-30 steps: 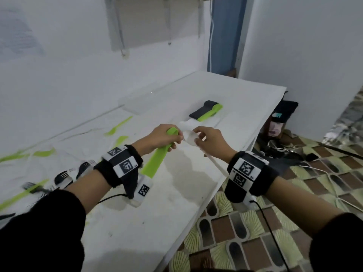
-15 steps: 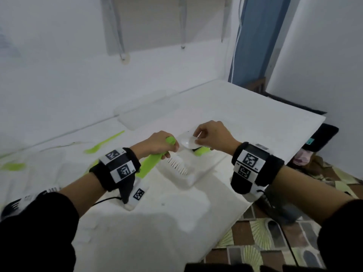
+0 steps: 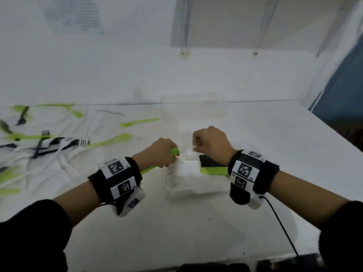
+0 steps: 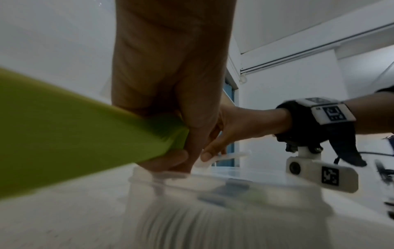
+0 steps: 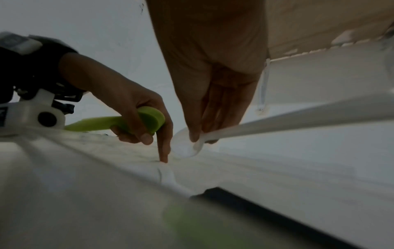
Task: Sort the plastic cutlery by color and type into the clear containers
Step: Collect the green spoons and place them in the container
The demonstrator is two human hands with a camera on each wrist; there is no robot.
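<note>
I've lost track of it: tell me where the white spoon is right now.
In the head view the white spoon sits at centre, pinched by the right hand above the clear container, beside the left hand.

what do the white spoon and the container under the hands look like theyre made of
White spoon: likely thin plastic, glossy; its bowl looks slightly translucent, with a highlight in the head view.
Clear container: likely see-through plastic; the cutlery inside shows through its wall.

cutlery pile crowds left, bare table right
</note>
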